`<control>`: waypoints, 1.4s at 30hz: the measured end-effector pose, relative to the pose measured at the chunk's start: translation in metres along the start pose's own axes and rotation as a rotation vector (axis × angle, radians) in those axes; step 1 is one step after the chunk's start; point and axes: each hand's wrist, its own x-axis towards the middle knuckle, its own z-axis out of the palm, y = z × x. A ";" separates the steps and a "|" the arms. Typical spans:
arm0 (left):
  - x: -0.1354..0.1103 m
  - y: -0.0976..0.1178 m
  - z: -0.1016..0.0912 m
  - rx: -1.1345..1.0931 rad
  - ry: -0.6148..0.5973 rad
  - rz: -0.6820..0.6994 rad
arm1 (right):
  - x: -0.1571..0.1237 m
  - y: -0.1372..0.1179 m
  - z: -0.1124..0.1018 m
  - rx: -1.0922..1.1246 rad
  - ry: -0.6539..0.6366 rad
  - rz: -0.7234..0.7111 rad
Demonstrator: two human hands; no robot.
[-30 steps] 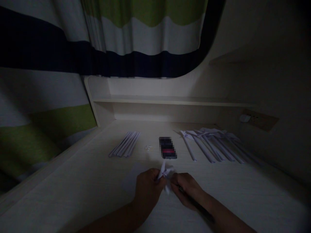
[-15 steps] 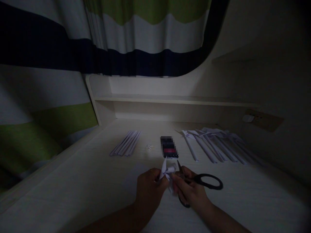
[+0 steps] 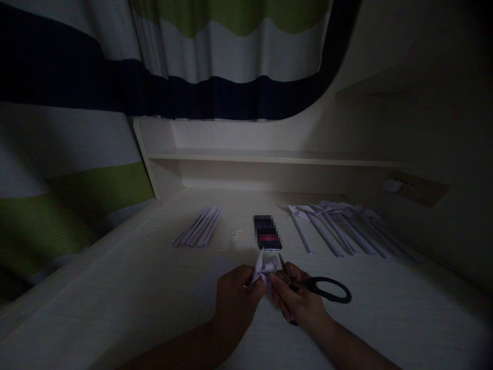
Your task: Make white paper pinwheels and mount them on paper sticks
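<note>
Between my hands is a piece of white paper folded like a pinwheel (image 3: 268,266), with one sharp point standing up. My left hand (image 3: 239,295) is closed, pinching its left side between thumb and fingers. My right hand (image 3: 302,300) is closed around a pair of black-handled scissors (image 3: 331,289); one large handle loop sticks out to the right and the blade tip points up and away. Its thumb and fingertip also press at the middle of the paper. What lies under those fingertips is hidden, and the light is dim.
A phone (image 3: 267,234) lies just beyond my hands. Several rolled paper sticks (image 3: 198,227) lie at left, beside small white bits (image 3: 236,233). Paper sticks with folded paper tops (image 3: 327,226) lie at right. A sheet (image 3: 211,277) lies left of my hands. A shelf (image 3: 269,156) and curtain (image 3: 239,56) stand behind.
My right fingers have shifted slightly left on the paper, and the scissors have moved a little with them. The lower handle loop is now mostly hidden. My left hand keeps its grip.
</note>
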 end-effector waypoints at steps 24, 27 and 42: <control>-0.002 0.003 -0.001 0.028 0.040 0.052 | -0.008 -0.005 0.017 0.226 0.147 0.076; -0.001 0.001 0.000 0.074 0.049 0.123 | -0.008 -0.003 0.021 0.310 0.164 0.092; 0.004 -0.003 0.001 0.001 -0.237 -0.071 | 0.010 -0.012 -0.047 -1.003 -0.515 -0.905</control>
